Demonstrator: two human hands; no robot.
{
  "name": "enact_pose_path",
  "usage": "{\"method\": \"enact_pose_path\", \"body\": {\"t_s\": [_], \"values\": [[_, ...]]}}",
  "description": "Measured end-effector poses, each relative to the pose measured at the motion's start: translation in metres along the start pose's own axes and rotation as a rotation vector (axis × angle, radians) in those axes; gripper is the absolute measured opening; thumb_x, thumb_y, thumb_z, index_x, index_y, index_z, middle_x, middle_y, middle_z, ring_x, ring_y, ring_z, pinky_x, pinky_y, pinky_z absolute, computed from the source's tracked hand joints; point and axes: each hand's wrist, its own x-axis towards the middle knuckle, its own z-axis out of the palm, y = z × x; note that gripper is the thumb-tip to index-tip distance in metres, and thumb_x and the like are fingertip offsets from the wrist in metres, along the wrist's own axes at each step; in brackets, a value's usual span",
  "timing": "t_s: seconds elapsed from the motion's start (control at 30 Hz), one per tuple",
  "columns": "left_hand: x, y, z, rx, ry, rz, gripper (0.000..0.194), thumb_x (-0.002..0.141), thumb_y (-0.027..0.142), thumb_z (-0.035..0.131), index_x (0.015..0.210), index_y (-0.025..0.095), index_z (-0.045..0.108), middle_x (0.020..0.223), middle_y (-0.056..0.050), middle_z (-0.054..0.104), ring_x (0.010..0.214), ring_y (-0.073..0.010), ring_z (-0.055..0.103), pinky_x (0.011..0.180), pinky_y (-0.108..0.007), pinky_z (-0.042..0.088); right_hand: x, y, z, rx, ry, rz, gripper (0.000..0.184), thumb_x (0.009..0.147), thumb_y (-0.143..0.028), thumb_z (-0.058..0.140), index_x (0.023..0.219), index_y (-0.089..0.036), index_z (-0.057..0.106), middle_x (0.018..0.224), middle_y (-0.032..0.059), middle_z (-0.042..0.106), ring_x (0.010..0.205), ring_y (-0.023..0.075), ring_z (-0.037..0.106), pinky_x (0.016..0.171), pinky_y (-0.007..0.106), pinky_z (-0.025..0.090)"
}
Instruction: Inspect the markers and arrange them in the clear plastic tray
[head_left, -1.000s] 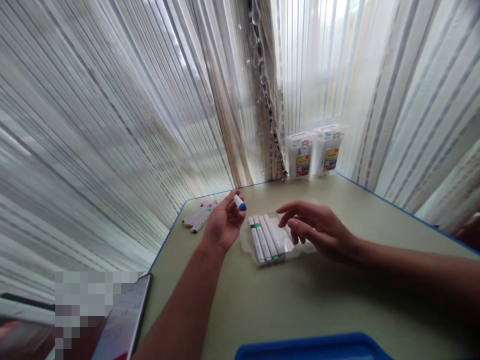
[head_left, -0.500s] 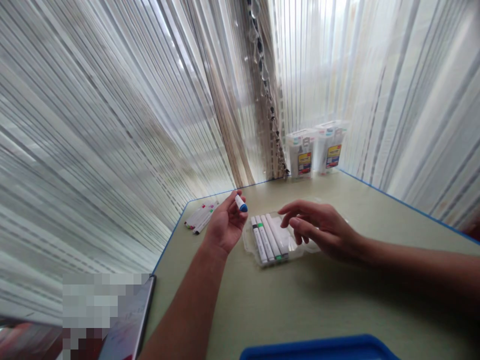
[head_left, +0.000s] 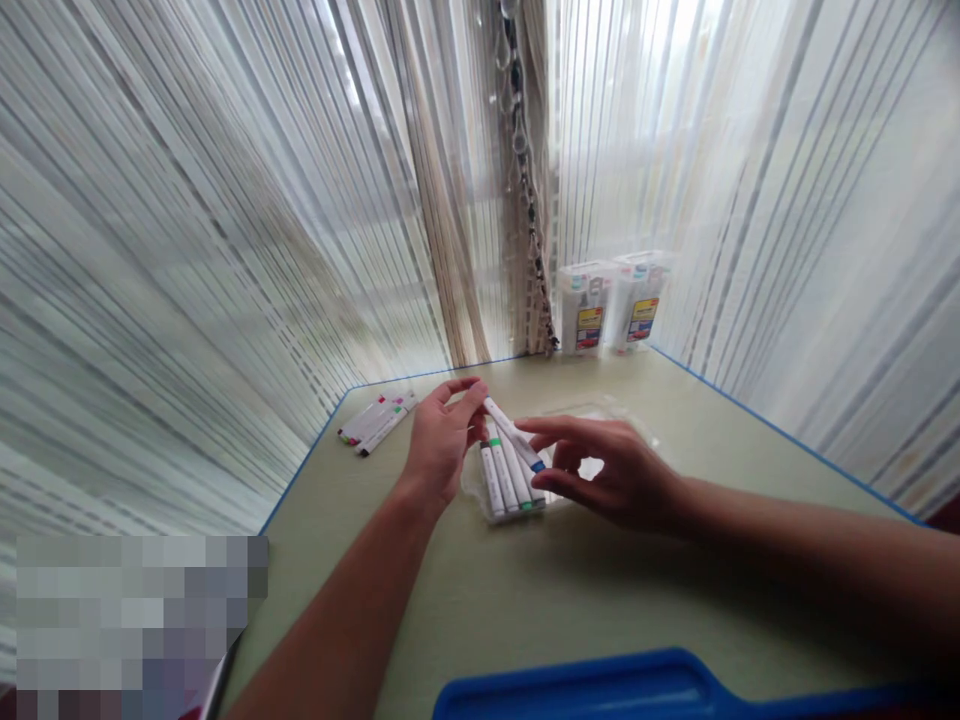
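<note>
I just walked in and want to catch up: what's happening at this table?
A person's left hand holds a white marker with a blue end, and the right hand has its fingers at that end. Below is a clear case with other markers lying in it. Loose markers lie off to the left.

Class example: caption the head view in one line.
Left hand holds a blue-ended marker above an open clear case, right hand close by.

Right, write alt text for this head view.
A left hand holds a white marker over a clear case of markers, the right hand at the marker's blue end. Loose markers lie left on the green table; two upright packs stand behind.
</note>
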Motion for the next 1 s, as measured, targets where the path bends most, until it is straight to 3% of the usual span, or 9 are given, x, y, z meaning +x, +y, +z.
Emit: {"method": "enact_pose_path", "body": {"t_s": [0.4, 0.6, 0.8, 1.0], "values": [[-0.0034, -0.0083, 0.0043, -0.010, -0.054, -0.046, 0.030, 0.068, 0.030, 0.079, 0.086, 0.012, 0.063, 0.059, 0.001, 0.061, 0.044, -0.0058, 0.046, 0.046, -0.019, 0.039, -0.0002, -0.0064, -0.0036, -0.040, 0.020, -0.102, 0.037, 0.085, -0.030, 0.069, 0.121, -0.020, 0.065, 0.074, 0.0020, 0.066, 0.057, 0.0118, 0.059, 0.057, 0.024, 0.048], [-0.0045, -0.0073, 0.0052, -0.025, -0.058, -0.065, 0.032, 0.072, 0.027, 0.076, 0.095, 0.011, 0.062, 0.063, -0.003, 0.066, 0.046, -0.0054, 0.048, 0.048, -0.017, 0.039, 0.0001, -0.0068, -0.0032, 0.019, -0.086, -0.096, 0.031, 0.089, -0.030, 0.064, 0.118, -0.020, 0.066, 0.097, 0.0088, 0.068, 0.063, 0.0117, 0.060, 0.056, 0.024, 0.048], [-0.0049, -0.0059, 0.0056, -0.008, -0.069, -0.066, 0.031, 0.073, 0.028, 0.075, 0.096, 0.011, 0.062, 0.063, -0.002, 0.065, 0.046, -0.0052, 0.048, 0.048, -0.017, 0.039, 0.0013, -0.0041, -0.0023, 0.064, -0.092, -0.147, 0.031, 0.087, -0.025, 0.067, 0.117, -0.017, 0.066, 0.096, 0.0092, 0.066, 0.059, 0.0091, 0.055, 0.054, 0.022, 0.048], [-0.0029, -0.0021, 0.0024, 0.095, -0.048, 0.042, 0.033, 0.075, 0.031, 0.073, 0.102, 0.014, 0.063, 0.069, -0.001, 0.065, 0.047, -0.0060, 0.048, 0.048, -0.020, 0.044, 0.0016, 0.0016, -0.0011, 0.079, -0.119, -0.088, 0.035, 0.085, -0.023, 0.068, 0.119, -0.016, 0.065, 0.091, 0.0066, 0.065, 0.056, 0.0078, 0.055, 0.050, 0.020, 0.048]]}}
